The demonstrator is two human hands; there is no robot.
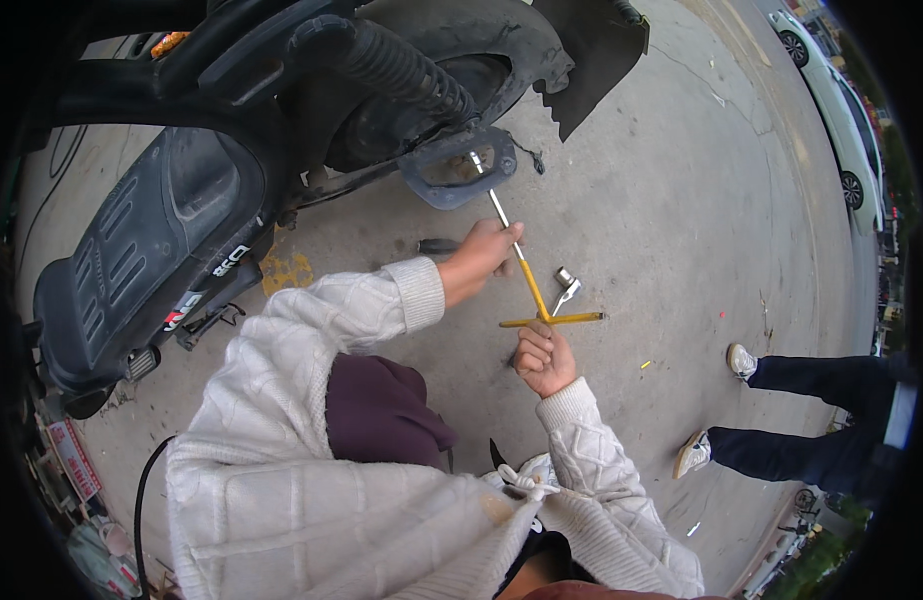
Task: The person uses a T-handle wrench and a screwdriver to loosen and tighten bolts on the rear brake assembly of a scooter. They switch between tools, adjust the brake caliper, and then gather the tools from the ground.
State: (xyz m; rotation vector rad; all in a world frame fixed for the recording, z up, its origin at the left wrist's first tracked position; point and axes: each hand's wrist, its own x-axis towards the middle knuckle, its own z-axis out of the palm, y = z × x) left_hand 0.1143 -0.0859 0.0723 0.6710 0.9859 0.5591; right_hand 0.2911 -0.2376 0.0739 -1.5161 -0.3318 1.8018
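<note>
My left hand [479, 262] is closed round the silver shaft of a T-handle socket wrench [537, 290] with a yellow grip. My right hand [545, 360] is closed on its yellow crossbar, near the middle. The wrench's socket end reaches into the opening of a dark oval-shaped bracket [502, 160] by the rear wheel [422, 105] of a black scooter [197, 190]. I cannot tell whether the socket sits on a bolt. Above the bracket runs a ribbed black shock absorber cover [397, 65]. Just beyond the crossbar, a silver ratchet wrench with a socket [567, 280] lies on the ground.
A dark cylindrical piece [439, 246] lies on the concrete [672, 200] beside my left wrist. To the right stands a person in dark trousers [802, 450] and white shoes. A white car [832, 110] is parked at the far right. A torn black mudguard [602, 60] juts out behind the wheel.
</note>
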